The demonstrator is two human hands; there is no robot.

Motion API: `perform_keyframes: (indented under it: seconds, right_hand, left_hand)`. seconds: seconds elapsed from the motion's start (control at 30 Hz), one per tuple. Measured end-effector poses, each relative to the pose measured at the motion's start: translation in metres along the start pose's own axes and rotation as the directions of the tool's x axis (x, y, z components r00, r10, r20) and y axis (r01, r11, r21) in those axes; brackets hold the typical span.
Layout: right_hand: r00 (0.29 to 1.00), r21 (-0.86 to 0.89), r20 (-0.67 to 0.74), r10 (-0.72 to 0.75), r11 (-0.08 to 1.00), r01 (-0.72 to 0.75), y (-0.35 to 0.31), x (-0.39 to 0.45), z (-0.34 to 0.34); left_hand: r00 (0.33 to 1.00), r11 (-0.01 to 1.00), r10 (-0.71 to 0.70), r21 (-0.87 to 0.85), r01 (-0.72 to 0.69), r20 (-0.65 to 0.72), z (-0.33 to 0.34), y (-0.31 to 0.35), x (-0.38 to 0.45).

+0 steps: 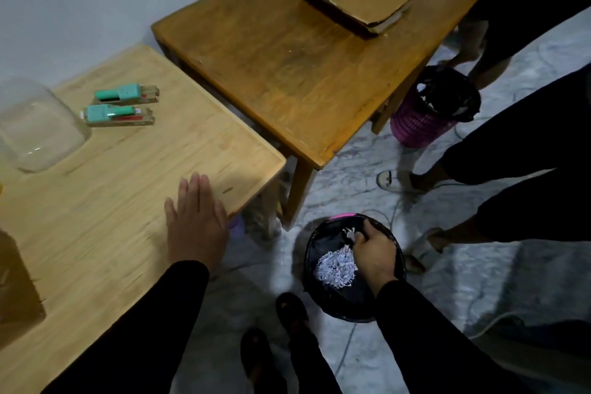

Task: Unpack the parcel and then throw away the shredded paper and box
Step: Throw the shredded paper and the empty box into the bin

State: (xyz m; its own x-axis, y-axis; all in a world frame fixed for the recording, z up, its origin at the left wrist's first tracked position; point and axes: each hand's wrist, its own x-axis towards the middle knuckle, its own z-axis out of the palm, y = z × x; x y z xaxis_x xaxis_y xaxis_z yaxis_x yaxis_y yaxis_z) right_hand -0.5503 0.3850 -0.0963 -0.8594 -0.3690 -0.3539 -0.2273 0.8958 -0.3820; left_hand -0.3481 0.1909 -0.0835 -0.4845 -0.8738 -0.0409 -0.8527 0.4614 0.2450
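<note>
r grip (pixel 372 249) in bin (pixel 323 297), pinching bit of shredded paper (pixel 335 265), pile just below. l grip (pixel 196 217) spread flat on table (pixel 96 201).

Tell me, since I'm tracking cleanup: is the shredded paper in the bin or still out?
In. A pile of shredded paper lies in the black-lined bin, below the right hand, which pinches a few last shreds.
</note>
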Motion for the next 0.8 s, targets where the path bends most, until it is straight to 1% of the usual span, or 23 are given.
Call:
perform_keyframes:
  seconds: [0.07, 0.1, 0.13, 0.2, 0.3, 0.33, 0.4, 0.47, 0.53, 0.63, 0.73, 0.8]
  right_hand:
    - [0.988, -0.224, 0.130, -0.079, 0.969, 0.107, 0.009, 0.001, -0.001]
    - [0.979, -0.300, 0.172, -0.109, 0.941, 0.158, 0.011, 0.001, -0.002]
    - [0.974, -0.337, 0.190, -0.126, 0.923, 0.185, 0.012, 0.002, -0.003]
    - [0.960, -0.343, 0.227, -0.162, 0.909, 0.235, 0.006, 0.002, -0.005]
    - [0.930, -0.312, 0.301, -0.212, 0.900, 0.306, -0.023, -0.002, -0.016]
    - [0.922, -0.304, 0.307, -0.235, 0.894, 0.329, -0.036, -0.003, -0.020]
    - [0.906, -0.305, 0.303, -0.295, 0.871, 0.385, -0.066, -0.007, -0.030]
    - [0.891, -0.304, 0.299, -0.342, 0.851, 0.428, -0.098, -0.014, -0.042]
    - [0.868, -0.300, 0.298, -0.398, 0.824, 0.481, -0.131, -0.023, -0.057]
    - [0.805, -0.306, 0.296, -0.514, 0.748, 0.589, -0.179, -0.041, -0.079]
    - [0.739, -0.322, 0.289, -0.608, 0.665, 0.674, -0.225, -0.059, -0.095]
    - [0.701, -0.308, 0.296, -0.649, 0.629, 0.713, -0.252, -0.075, -0.103]
  left_hand:
    - [1.000, 1.000, -0.001, 0.012, 0.001, 0.005, 0.000, 0.001, 0.000]
    - [1.000, 1.000, -0.003, 0.016, 0.003, 0.005, -0.001, 0.002, 0.000]
    - [1.000, 1.000, 0.001, 0.018, -0.001, 0.001, -0.002, 0.002, 0.000]
    - [1.000, 1.000, -0.009, 0.003, 0.009, 0.018, -0.005, 0.005, -0.001]
    - [0.998, 1.000, -0.011, 0.014, 0.010, 0.057, -0.016, 0.006, 0.002]
    - [0.996, 0.999, -0.005, 0.032, 0.002, 0.092, -0.021, 0.006, 0.003]
    - [0.974, 0.996, 0.000, 0.083, -0.019, 0.226, -0.034, 0.006, 0.005]
    - [0.966, 0.993, 0.011, 0.113, -0.042, 0.259, -0.053, 0.007, 0.008]
    - [0.974, 0.992, -0.010, 0.128, -0.020, 0.227, -0.076, 0.008, 0.010]
    - [0.985, 0.988, -0.045, 0.156, 0.018, 0.166, -0.115, 0.005, 0.012]
    - [0.996, 0.988, -0.069, 0.145, 0.060, 0.061, -0.161, -0.011, 0.012]
    - [0.994, 0.985, -0.110, 0.135, 0.109, 0.002, -0.188, -0.027, 0.011]
